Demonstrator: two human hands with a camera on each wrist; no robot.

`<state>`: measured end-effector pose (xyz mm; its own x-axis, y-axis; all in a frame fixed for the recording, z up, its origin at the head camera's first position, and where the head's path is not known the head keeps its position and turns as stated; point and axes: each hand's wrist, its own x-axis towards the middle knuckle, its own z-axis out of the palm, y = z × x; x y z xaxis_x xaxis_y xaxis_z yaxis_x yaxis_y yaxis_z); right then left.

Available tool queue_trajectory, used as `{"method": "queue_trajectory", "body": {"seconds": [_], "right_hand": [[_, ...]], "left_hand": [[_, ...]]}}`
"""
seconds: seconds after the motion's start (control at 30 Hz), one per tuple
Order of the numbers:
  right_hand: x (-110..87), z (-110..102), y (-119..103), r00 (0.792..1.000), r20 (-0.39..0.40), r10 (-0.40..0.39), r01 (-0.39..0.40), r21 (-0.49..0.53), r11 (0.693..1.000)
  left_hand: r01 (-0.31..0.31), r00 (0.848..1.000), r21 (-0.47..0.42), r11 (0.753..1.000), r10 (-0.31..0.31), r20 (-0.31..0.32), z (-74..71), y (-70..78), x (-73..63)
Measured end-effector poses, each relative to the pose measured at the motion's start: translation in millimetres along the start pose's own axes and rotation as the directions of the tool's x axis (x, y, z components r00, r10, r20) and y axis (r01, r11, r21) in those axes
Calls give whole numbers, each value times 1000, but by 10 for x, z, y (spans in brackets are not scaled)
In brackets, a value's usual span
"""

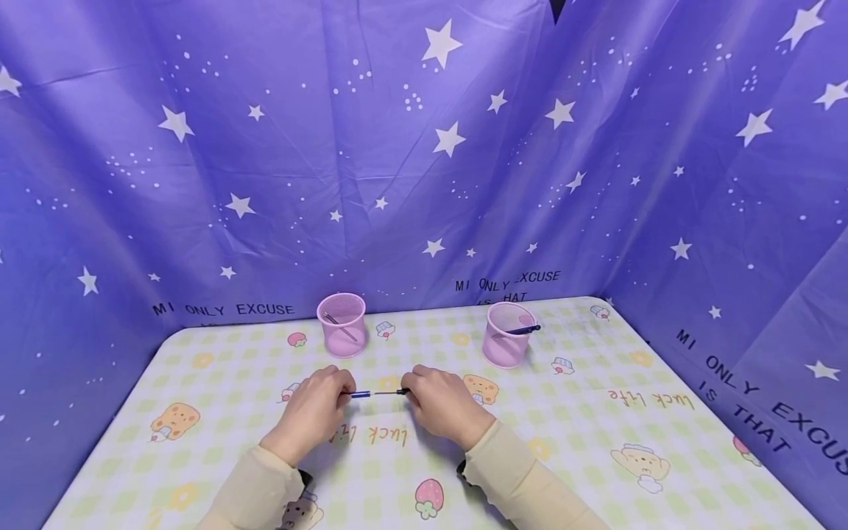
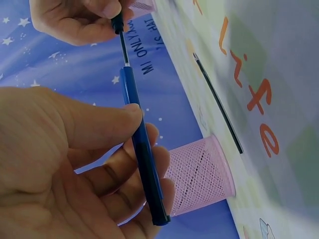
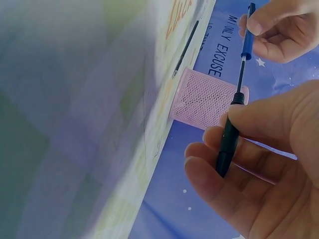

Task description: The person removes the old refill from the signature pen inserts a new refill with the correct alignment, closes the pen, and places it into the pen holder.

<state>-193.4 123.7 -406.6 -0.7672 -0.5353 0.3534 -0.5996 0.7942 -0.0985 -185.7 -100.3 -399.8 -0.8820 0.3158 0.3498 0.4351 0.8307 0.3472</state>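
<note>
Between thumb and fingers, my left hand (image 1: 316, 408) holds a blue pen barrel (image 2: 135, 104), its open end facing my right hand. My right hand (image 1: 439, 401) pinches the black grip section of a pen (image 3: 230, 132). A thin refill (image 3: 241, 74) sticks out of that grip section, and its far end meets the mouth of the blue barrel. Both pen parts line up end to end, close over the table. A loose dark refill (image 2: 219, 104) lies on the tablecloth beyond the hands in the left wrist view; in the head view it is hidden.
Two pink mesh pen cups stand towards the back of the table. The left cup (image 1: 344, 346) has thin refills or sticks inside; the right cup (image 1: 505, 353) holds a dark pen (image 1: 525, 330) leaning over its rim. A purple star curtain (image 1: 397, 147) closes off the back and sides.
</note>
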Motion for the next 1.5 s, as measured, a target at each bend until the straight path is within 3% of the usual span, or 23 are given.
{"method": "queue_trajectory", "body": {"seconds": [0.9,1.2,1.5], "right_hand": [[8,-17,-37,1000,10,-19,19,-10,1000],[2,-4,-38,1000,0,-27,27,-7,1000],[2,6,-37,999,-3,-34,34,-4,999]], "left_hand": [[-50,999,-24,998,50,-21,64,84,5],[-33,999,-34,999,33,13,77,113,9],[-46,999,-37,998,46,7,79,132,8]]}}
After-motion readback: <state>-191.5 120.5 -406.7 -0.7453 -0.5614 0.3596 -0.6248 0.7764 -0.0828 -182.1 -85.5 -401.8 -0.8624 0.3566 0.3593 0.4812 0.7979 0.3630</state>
